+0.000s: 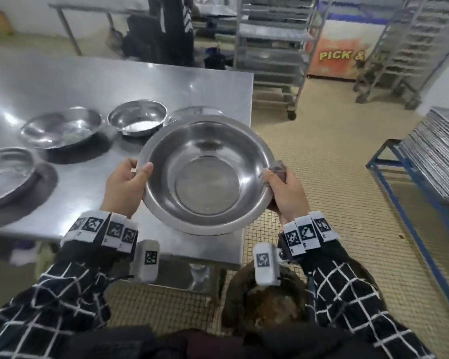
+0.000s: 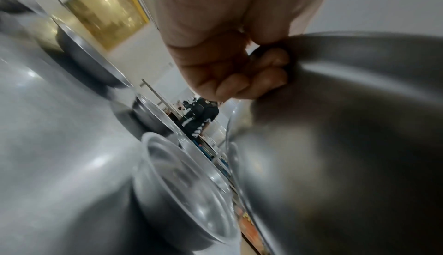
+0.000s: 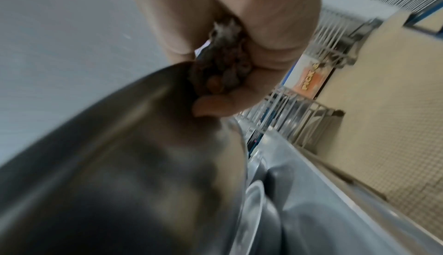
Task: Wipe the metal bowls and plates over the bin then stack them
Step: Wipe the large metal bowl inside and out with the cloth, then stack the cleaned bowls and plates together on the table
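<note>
Both hands gripped one big bowl (image 1: 207,174), empty inside: left hand (image 1: 126,183) curled on its rim, right hand (image 1: 287,193) pinching a rag (image 1: 279,169) against the rim, beside the table (image 1: 114,81).

Light: even, bright, from overhead | Glare: white streaks on steel table (image 1: 62,81) | Shadows: soft, dark pools under the bowls on it | Blur: both wrist views smeared, close metal unfocused | Edges: head view bowed
</note>
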